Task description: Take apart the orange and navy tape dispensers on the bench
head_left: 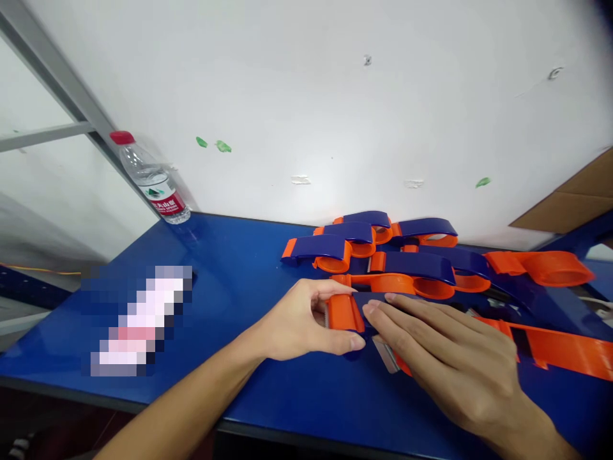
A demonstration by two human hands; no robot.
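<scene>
On the blue table, my left hand (pixel 294 322) has its thumb and fingers closed around the orange front end of a tape dispenser (pixel 342 313). My right hand (pixel 460 358) lies across that dispenser's dark blue top, fingers long and close together, gripping the body from above. Its thumb is out of sight, and much of the dispenser is covered. Beneath the right fingertips shows a thin metal plate (pixel 385 354) beside a bit of orange plastic. Just behind my hands are several blue-and-orange tape dispensers, such as this one (pixel 414 265).
Orange dispenser parts (pixel 569 345) lie at the right. At the table's back left corner stands a water bottle (pixel 160 188) with a red cap. A pixelated flat object (pixel 143 319) lies on the left. A white wall (pixel 306 115) closes the back; cardboard (pixel 565 198) leans far right.
</scene>
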